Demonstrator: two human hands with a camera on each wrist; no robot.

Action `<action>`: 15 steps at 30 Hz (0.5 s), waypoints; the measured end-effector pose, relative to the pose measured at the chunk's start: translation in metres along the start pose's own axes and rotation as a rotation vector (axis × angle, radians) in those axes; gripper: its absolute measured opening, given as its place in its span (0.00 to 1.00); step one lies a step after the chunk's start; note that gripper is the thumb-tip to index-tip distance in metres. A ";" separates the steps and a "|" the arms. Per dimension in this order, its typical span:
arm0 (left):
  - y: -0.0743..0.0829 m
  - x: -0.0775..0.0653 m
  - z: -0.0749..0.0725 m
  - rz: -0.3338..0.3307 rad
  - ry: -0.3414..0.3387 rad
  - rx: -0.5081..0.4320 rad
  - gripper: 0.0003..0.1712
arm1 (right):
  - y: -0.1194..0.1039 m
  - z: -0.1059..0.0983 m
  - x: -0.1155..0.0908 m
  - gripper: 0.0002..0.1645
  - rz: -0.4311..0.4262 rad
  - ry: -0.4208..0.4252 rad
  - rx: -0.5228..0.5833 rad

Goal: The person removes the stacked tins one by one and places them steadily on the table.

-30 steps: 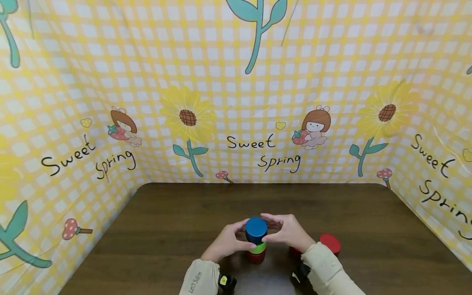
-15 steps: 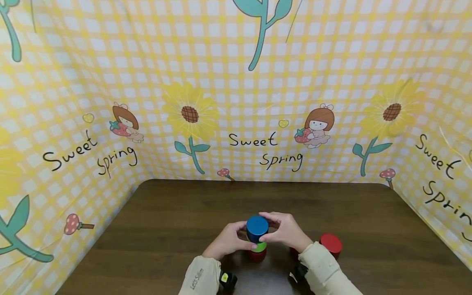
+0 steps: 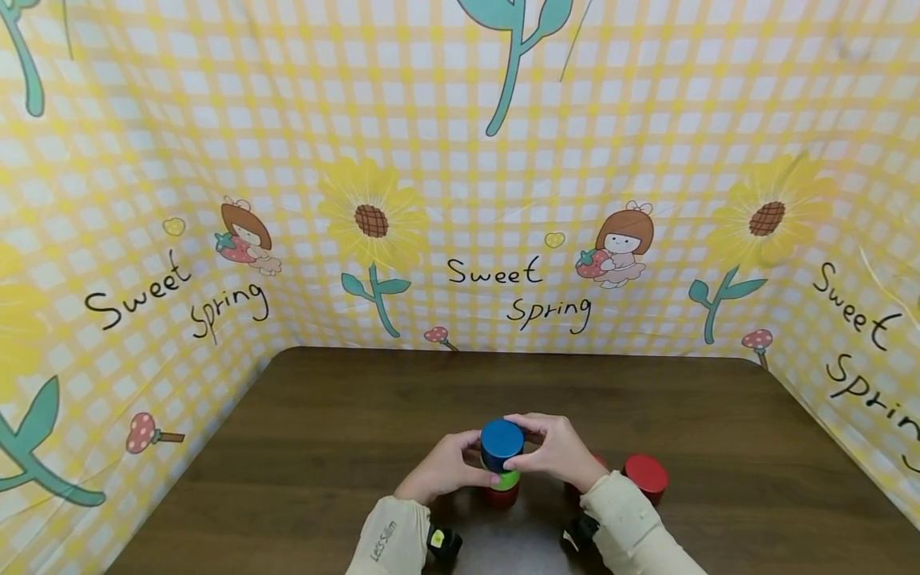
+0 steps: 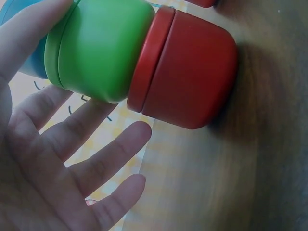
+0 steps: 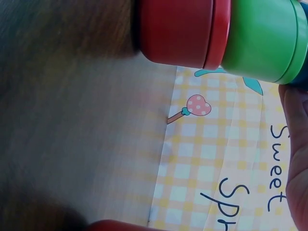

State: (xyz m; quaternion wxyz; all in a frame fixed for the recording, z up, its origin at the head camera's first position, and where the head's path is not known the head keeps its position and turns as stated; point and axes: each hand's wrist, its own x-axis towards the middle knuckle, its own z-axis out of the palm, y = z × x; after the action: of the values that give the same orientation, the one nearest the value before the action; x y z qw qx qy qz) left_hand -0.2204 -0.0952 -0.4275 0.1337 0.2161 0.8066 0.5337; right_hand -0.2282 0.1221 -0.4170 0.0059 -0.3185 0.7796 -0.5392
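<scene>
Three small round lidded canisters stand upright in a stack in the head view. At the bottom is a red canister [image 4: 192, 72], standing on the wood. A green canister [image 4: 103, 48] sits on its lid, and a blue canister [image 3: 501, 439] is at the top. My left hand [image 3: 444, 467] holds the green one near its lid, thumb in front and fingers behind; its lower fingers spread free beside the stack in the left wrist view. With thumb and fingers on opposite sides, my right hand [image 3: 564, 450] grips the blue canister.
Right of the stack, another red canister [image 3: 645, 474] stands beside my right sleeve. One more red canister [image 3: 599, 461] is mostly hidden behind my right wrist. The brown wooden table [image 3: 345, 407] ends at a yellow checked cloth [image 3: 474, 200] hung around its back and sides.
The head view has tilted down slightly. Both hands keep their hold on the stack, almost still. A little more of the red canister behind my right wrist shows.
</scene>
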 end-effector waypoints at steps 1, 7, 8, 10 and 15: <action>0.000 0.000 0.000 0.000 -0.001 0.002 0.29 | 0.000 0.000 0.000 0.34 0.002 -0.003 0.004; 0.000 0.000 0.000 -0.013 -0.010 0.001 0.30 | 0.000 -0.002 -0.001 0.34 0.020 -0.017 0.010; 0.001 0.000 0.000 -0.018 -0.011 -0.002 0.30 | 0.000 -0.002 -0.002 0.34 0.023 -0.018 0.011; 0.001 0.001 0.000 -0.028 -0.013 -0.011 0.30 | -0.001 -0.003 -0.002 0.33 0.031 -0.019 0.017; 0.003 0.000 -0.001 -0.040 -0.014 -0.035 0.31 | -0.002 -0.005 -0.004 0.34 0.035 -0.011 0.027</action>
State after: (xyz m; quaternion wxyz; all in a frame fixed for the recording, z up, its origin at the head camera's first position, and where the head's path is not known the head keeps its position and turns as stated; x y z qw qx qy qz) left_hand -0.2202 -0.0946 -0.4242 0.1537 0.2011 0.8002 0.5437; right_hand -0.2261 0.1281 -0.4143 0.0241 -0.3078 0.7777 -0.5476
